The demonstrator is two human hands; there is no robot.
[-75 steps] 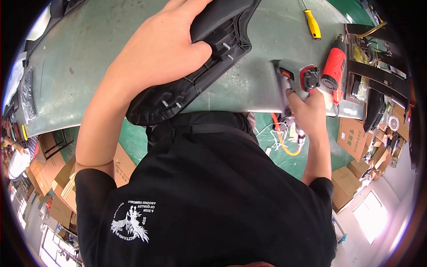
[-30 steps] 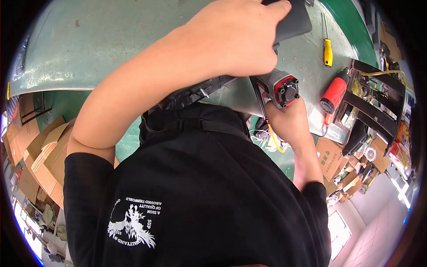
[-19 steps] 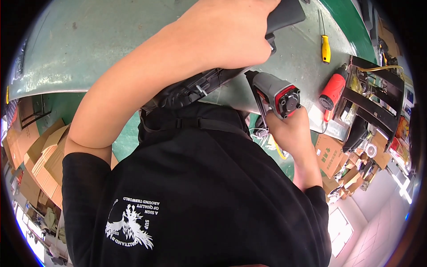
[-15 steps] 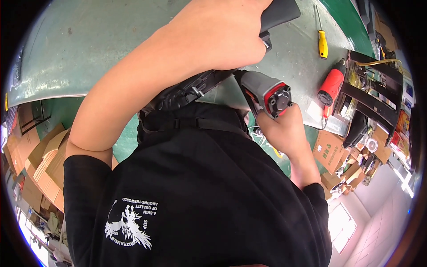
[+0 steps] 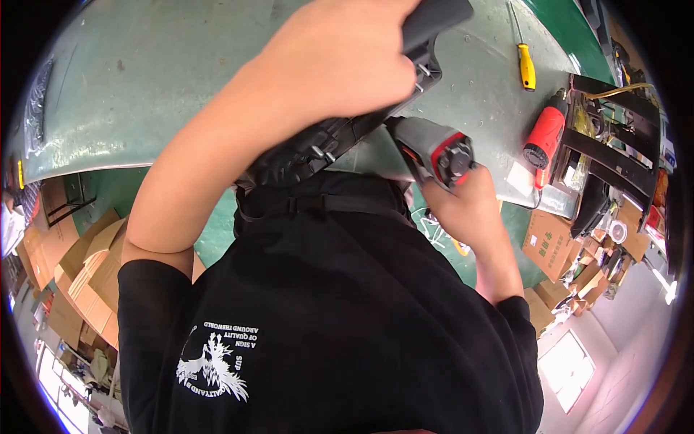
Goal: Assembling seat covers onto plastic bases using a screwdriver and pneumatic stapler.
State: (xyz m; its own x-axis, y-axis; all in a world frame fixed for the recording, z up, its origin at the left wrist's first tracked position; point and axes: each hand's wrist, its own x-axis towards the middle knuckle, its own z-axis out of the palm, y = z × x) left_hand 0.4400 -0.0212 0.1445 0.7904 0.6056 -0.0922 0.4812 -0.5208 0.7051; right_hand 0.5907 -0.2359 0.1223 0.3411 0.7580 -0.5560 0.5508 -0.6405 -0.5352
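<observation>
My left hand is closed over a long black moulded plastic part, with its fingertips hidden beyond the upper edge. The part lies at a slant across the near edge of the green workbench, close to my waist. Bright metal screws or pins stick out along its side. In my right hand, closed round the handle, is a grey-and-red pistol-grip power tool. The tool's round black rear end faces up toward me, while its front end is beside the black part; whether the two touch, I cannot tell.
On the green workbench, a yellow-handled screwdriver lies at the far right. Nearer stands a red heat gun beside a black metal rack. Cardboard boxes are on the floor to the left, with another carton at the right.
My left hand and the black part have shifted slightly left, showing more of the part's screw-lined edge. The power tool stays near it in my right hand. The whole view has moved a little.
</observation>
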